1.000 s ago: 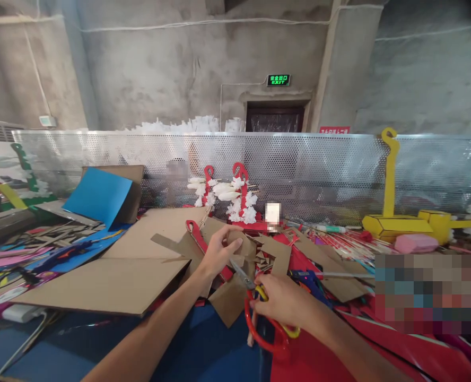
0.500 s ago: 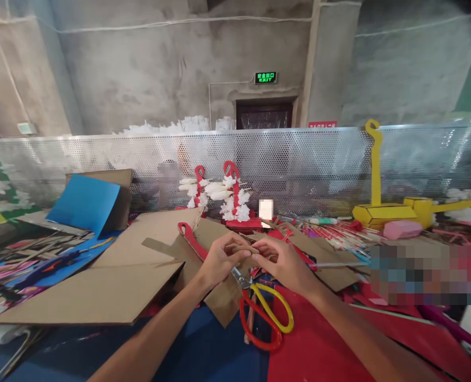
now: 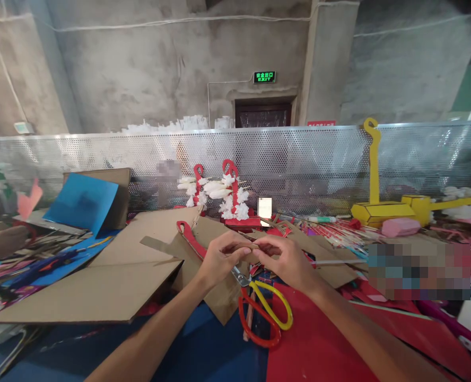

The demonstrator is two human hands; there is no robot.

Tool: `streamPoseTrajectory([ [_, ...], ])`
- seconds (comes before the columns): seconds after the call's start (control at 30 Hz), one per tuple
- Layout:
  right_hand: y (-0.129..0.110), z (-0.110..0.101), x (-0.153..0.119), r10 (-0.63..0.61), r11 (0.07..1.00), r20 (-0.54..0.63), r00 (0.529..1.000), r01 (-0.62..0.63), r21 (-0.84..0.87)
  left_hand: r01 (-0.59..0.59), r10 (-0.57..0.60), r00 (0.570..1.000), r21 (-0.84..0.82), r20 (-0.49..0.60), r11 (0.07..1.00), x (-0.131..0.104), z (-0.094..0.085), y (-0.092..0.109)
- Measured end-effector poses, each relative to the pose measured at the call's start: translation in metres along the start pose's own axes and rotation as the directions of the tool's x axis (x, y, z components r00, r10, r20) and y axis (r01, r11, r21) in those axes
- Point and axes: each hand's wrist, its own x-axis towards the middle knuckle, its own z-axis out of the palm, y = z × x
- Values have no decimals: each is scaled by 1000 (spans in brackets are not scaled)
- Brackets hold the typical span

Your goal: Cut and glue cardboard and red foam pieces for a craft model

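Note:
My left hand [image 3: 224, 260] and my right hand [image 3: 285, 260] meet in front of me, each pinching a small strip of brown cardboard [image 3: 246, 247] between thumb and fingers. Much of the strip is hidden by the fingers. Just below them lie scissors [image 3: 242, 279] with one red and one yellow handle, their blade tips under my left hand. Beneath the scissors is a brown cardboard offcut [image 3: 223, 305]. To the left of my left hand rests a red looped strip [image 3: 188, 237]. A red sheet [image 3: 299, 350] spreads below my right hand.
Large cardboard sheets [image 3: 100, 289] and a blue sheet [image 3: 82, 199] lie left. Behind stand red hooked shapes with white flowers [image 3: 235, 204] and a perforated metal barrier [image 3: 299, 159]. A yellow hooked model [image 3: 378, 212] is at right. Another person's arm [image 3: 0, 245] reaches in from the left.
Another person's arm and a piece of pink paper have come into view at the left edge. My hands still hold the cardboard strip in nearly the same place, turned slightly.

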Motion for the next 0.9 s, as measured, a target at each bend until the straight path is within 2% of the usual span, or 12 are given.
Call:
streamPoseTrajectory([
  [0.17, -1, -2, 0, 44, 998, 33, 998, -45, 36, 27, -30, 999, -53, -46, 998, -1, 4, -3],
  [0.27, -1, -2, 0, 51, 997, 53, 997, -53, 52, 57, -59, 998, -54, -33, 997, -1, 3, -3],
  [0.5, 5, 2, 0, 49, 990, 61, 997, -57, 131, -46, 46, 999, 22, -18, 999, -1, 2, -8],
  [0.57, 7, 4, 0, 50, 989, 66, 997, -58, 137, -37, 38, 999, 30, -14, 999, -1, 3, -11],
  [0.7, 13, 3, 2, 33, 995, 43, 999, -37, 89, 67, -64, 997, 102, -35, 993, 2, 1, -11],
  [0.77, 16, -2, 4, 42, 997, -15, 999, -41, 59, 66, -49, 996, 234, -76, 970, 6, -7, -6],
  [0.8, 19, -6, 6, 56, 998, -43, 998, -54, 41, 65, -33, 995, 360, -93, 931, 9, -13, -4],
  [0.83, 21, -10, 7, 73, 997, -63, 995, -71, 22, 91, -47, 994, 539, -95, 837, 10, -19, -1],
  [0.9, 24, -17, 10, 87, 996, -98, 991, -89, -20, 180, -138, 982, 835, -126, 520, 12, -31, 4],
])
